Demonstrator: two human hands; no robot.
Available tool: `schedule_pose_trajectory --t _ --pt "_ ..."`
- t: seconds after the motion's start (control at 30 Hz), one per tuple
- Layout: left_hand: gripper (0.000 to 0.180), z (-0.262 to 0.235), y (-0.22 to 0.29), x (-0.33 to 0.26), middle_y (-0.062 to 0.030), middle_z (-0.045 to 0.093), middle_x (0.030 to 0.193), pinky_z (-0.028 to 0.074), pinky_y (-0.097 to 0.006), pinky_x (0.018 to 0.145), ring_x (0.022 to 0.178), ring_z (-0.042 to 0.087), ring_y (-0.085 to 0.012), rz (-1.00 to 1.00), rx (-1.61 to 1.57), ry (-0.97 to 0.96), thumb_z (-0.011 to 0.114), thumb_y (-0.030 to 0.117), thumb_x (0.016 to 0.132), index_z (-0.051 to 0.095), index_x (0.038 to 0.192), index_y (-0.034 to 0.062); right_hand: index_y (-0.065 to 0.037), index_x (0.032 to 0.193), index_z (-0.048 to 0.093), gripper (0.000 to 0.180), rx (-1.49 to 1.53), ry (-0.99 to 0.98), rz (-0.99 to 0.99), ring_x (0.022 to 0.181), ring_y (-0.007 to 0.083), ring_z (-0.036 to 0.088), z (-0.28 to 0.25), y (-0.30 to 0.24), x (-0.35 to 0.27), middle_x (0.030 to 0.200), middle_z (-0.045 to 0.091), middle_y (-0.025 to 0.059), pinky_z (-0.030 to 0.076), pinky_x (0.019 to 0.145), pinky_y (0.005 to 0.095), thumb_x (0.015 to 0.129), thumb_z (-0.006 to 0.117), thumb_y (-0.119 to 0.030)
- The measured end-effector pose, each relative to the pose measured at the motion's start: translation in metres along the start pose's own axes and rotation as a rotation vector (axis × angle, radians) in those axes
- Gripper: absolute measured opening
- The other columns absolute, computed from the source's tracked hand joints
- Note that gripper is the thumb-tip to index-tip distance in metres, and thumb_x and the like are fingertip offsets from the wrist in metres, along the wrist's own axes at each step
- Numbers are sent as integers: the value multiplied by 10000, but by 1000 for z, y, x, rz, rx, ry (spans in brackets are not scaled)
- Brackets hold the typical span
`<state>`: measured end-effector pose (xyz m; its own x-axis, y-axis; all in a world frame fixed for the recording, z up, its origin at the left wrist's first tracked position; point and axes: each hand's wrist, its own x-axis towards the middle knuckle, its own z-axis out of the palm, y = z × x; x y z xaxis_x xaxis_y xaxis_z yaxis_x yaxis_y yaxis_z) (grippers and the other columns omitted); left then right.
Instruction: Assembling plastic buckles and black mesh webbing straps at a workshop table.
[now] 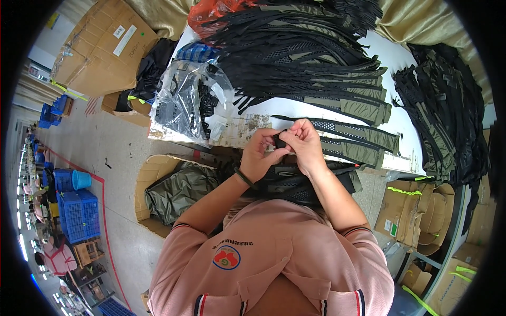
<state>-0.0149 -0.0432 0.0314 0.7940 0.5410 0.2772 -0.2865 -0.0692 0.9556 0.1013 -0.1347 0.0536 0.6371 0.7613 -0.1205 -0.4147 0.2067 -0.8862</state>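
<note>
Fingers: both sets curl tight round a small black plastic buckle (pixel 281 141), pinched between the two hands just above the table's near edge.
Left hand (pixel 259 154): grips the buckle from the left, a dark band on its wrist.
Right hand (pixel 304 142): closes over the buckle from the right, thumb on top, touching the left hand.
Strap in work: a black mesh and olive shoulder strap (pixel 295 181) lies under the hands, draped over the lap.
Table (pixel 390 60): white, with two finished straps (pixel 358 143) just right of the hands and a big fanned pile of straps (pixel 316 58) behind.
Bag: a clear plastic bag of black buckles (pixel 187 100) sits to the left of the hands.
Floor: an open carton of olive fabric (pixel 176 192) stands below the table edge.
</note>
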Motion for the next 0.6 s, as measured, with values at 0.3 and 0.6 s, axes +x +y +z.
schedule_pose_trajectory --t 0.3,0.6 --pt "287 -12 -1 5 -37 523 1013 423 -221 811 925 526 -108 2 -84 -43 640 -128 744 616 973 43 -25 1026 584 147 -223 -118 83 749 62 524 -11 -13 -4 850 581 -4 436 691 196 922 549 -123" --pt "215 -14 14 -4 -7 549 877 419 -205 668 787 533 -92 -247 19 -322 617 -66 801 577 977 51 -11 907 616 115 -607 -219 -42 751 43 510 -14 -28 2 801 604 -24 426 702 197 909 563 -113"
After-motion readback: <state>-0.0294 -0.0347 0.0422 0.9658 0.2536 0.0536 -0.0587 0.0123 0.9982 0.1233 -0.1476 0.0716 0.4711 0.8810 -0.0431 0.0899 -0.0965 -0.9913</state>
